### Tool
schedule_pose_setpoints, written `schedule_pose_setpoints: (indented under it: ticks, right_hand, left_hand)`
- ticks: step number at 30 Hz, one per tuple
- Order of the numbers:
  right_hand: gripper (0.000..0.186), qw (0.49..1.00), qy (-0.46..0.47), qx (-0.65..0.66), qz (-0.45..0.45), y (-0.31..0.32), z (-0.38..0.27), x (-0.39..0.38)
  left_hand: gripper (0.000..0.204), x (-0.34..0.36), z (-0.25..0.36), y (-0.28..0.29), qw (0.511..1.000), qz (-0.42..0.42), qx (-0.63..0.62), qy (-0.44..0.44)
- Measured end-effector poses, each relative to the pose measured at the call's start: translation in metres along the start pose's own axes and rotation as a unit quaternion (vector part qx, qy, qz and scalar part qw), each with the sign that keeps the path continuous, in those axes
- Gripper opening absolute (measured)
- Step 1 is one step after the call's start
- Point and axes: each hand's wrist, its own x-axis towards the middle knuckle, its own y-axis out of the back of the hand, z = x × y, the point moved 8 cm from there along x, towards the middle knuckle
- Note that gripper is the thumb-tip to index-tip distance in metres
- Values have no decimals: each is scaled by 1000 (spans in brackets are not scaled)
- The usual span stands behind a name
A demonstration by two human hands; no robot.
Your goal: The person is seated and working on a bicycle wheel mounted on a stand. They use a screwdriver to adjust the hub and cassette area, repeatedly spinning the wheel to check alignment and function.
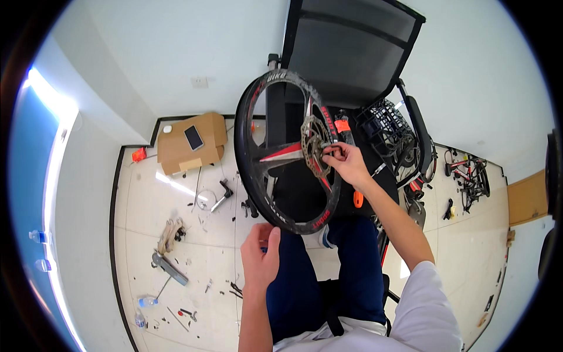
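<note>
A black bicycle wheel (263, 154) with red and white spokes stands upright in front of me, over the black chair seat. Its steel brake disc (308, 146) faces right. My right hand (347, 164) is closed in a pinch at the hub, beside the disc. Whatever small part sits between those fingertips is mostly covered by them. Low on the wheel's left side, my left hand (261, 253) is at the tyre, thumb toward me. Its fingertips curl against the tyre edge and are partly hidden.
A mesh-backed chair (352, 56) holds an orange-handled tool (358, 198) and a black basket (387, 126). Flattened cardboard (190, 144) with a phone (193, 138) lies at the back left. Scattered parts and bottles cover the left floor; a red bike frame (466, 173) lies right.
</note>
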Motion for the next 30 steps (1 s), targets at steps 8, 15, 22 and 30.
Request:
schedule_pose_setpoints:
  ticks: [8, 15, 22, 30]
  right_hand:
    - [13, 999, 25, -28, -11, -5, -8, 1]
    - [26, 998, 30, -57, 26, 2, 2, 3]
    - [23, 1000, 22, 9, 5, -5, -1, 0]
    - [17, 999, 36, -13, 6, -5, 0, 1]
  left_hand:
    - [20, 0, 2, -1, 1000, 1, 3, -1]
    - [20, 2, 2, -4, 1000, -4, 1, 7]
    - [21, -1, -2, 1, 1000, 6, 7, 3]
    - [20, -6, 2, -3, 1000, -5, 11, 8]
